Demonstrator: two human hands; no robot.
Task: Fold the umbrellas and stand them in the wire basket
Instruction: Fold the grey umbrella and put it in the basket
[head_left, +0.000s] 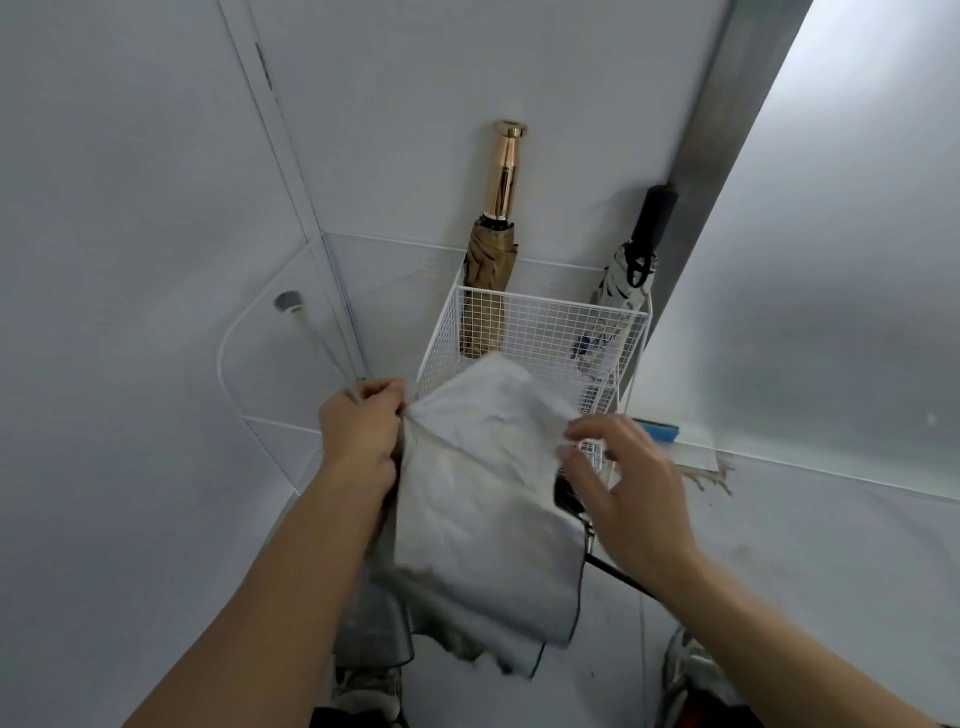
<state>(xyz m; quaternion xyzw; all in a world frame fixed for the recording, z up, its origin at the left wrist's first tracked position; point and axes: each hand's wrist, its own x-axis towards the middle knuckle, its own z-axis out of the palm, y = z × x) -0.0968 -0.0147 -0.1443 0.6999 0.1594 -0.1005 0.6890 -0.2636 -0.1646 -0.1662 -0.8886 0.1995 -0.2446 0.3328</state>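
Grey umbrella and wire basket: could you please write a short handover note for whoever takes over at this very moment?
Left grip: pinches the grey umbrella at the bunched top of its canopy.
Right grip: open, fingertips at the canopy's right edge.
Done: the tan umbrella with a gold handle and the white patterned umbrella stand folded in the wire basket.
Left: the grey canopy hangs loose in front of the basket; wrap it, then stand it in. What looks like an open clear umbrella lies left of the basket and would also need folding.
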